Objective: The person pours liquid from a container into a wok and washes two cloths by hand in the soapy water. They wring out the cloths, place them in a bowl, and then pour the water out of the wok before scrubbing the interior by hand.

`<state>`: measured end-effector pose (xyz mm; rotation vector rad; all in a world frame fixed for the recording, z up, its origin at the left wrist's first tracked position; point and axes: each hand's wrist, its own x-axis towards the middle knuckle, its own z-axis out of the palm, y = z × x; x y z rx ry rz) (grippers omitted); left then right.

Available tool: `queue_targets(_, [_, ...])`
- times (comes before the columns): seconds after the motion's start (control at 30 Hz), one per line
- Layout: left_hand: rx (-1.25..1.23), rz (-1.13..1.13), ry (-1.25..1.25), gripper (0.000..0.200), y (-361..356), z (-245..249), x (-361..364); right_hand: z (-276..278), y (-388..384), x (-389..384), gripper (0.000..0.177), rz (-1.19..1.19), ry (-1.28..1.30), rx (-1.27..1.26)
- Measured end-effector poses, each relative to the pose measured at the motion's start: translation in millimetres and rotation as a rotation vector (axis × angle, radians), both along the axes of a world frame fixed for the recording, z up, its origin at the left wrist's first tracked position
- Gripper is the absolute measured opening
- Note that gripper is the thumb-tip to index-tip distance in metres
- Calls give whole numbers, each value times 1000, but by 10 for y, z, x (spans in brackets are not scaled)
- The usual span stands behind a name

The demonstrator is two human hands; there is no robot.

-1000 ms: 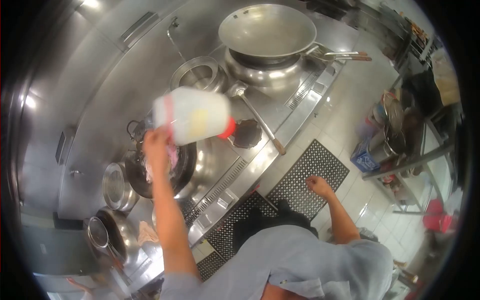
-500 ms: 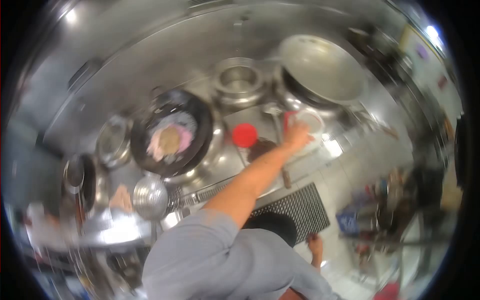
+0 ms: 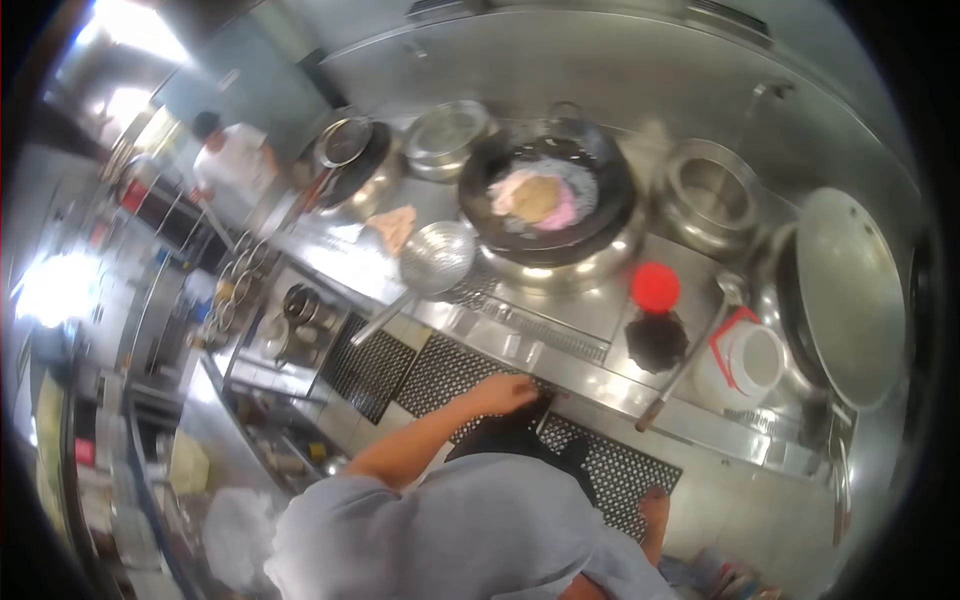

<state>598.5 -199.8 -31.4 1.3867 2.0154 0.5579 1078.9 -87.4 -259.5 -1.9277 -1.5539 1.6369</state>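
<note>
My left hand hangs in front of the stove edge with its fingers curled, and nothing shows in it. Lower down, at my right side, my right hand is loosely closed; nothing can be seen sticking out of it. Beyond my left hand, a black wok holds pale pink pieces and a brown heap in whitish bits. Right of the wok are a red round lid or tub and a dark container. A long-handled ladle lies beside a white bucket with a red handle.
A perforated strainer rests left of the wok, its handle past the counter edge. A metal pot and a large tilted wok stand on the right. A person is at the far left. Black mats cover the floor.
My left hand has drawn back from the white bucket to the front of the stove. The view has swung left, bringing the other person and the left-hand racks into sight.
</note>
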Motion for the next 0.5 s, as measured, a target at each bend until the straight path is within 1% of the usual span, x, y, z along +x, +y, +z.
queue_targets(0.03, [-118, 170, 21, 34, -516, -435, -237, 49, 92, -94, 17, 47, -30, -10])
queue_targets(0.07, [-303, 303, 140, 34, -1003, -603, -369, 10, 162, -168, 17, 63, 119, -100])
queue_targets(0.1, [-368, 462, 217, 36, -1600, -991, -488, -242, 208, -171, 16, 75, 265, -193])
queue_targets(0.13, [-436, 85, 522, 36, -2239, -1437, -647, -427, 242, -201, 15, 82, 405, -286])
queue_targets(0.17, [-502, 753, 299, 33, -2633, -1502, -451, -492, 247, -261, 16, 103, 431, -349])
queue_targets(0.2, [-585, 1116, -102, 28, -2934, -1473, -335, -613, 232, -325, 16, 159, 464, -373])
queue_targets(0.27, [-534, 1577, -625, 26, -3598, -1778, -76, -776, 189, -406, 18, 266, 519, -425])
queue_targets(0.33, [-661, 1183, -647, 25, -3969, -1800, 153, -533, 167, -647, 15, 470, 300, -307])
queue_targets(0.43, [-487, 1259, -820, 24, -4114, -1954, 370, -39, 2, -1195, 14, 738, -35, -119])
queue_targets(0.47, [-461, 1293, -835, 23, -4123, -2019, 353, 63, -67, -1313, 14, 820, -150, -53])
queue_targets(0.5, [-432, 1330, -854, 23, -4106, -2082, 308, 132, -116, -1467, 15, 905, -209, 36])
